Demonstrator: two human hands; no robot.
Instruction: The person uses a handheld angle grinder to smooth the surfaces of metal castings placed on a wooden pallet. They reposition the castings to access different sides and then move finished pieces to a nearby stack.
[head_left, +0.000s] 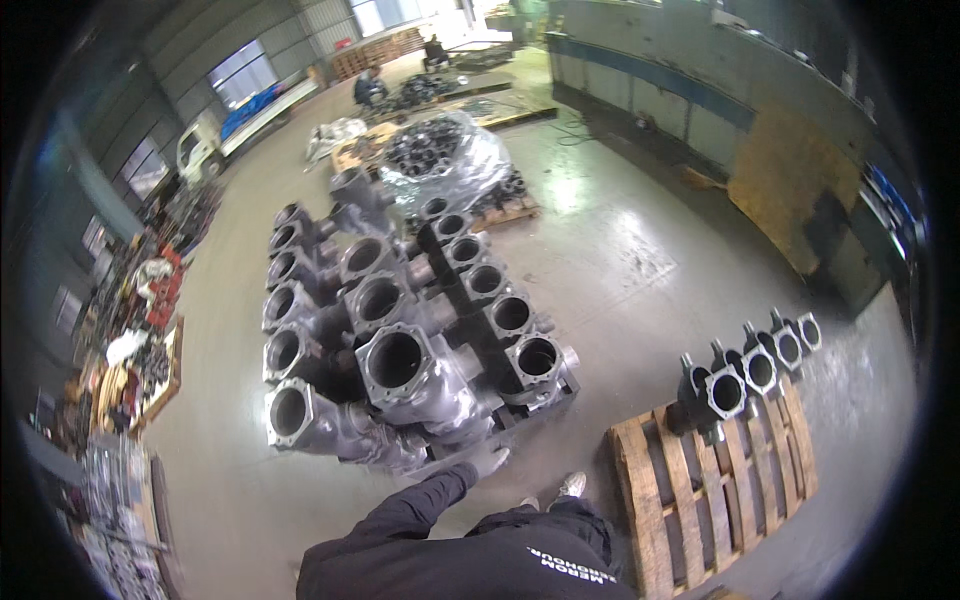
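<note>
My left hand (489,458), in a light grey glove, reaches out from a dark sleeve at the near edge of a group of grey metal castings. The hand is small and smeared, so whether its fingers are closed or touch anything cannot be made out. Just beyond it stands a large flanged pipe casting (430,385) with a round mouth facing up. To its left is another flanged casting (310,420), and to its right a smaller round-mouthed one (540,372) sits on a dark base. My right hand does not show.
On my right lies a wooden pallet (690,500) carrying a row of smaller flanged castings (725,390). Farther off, plastic wrap (480,165) covers a heap of parts. A small truck (205,145) stands back left, and a person (370,87) is by a far pile.
</note>
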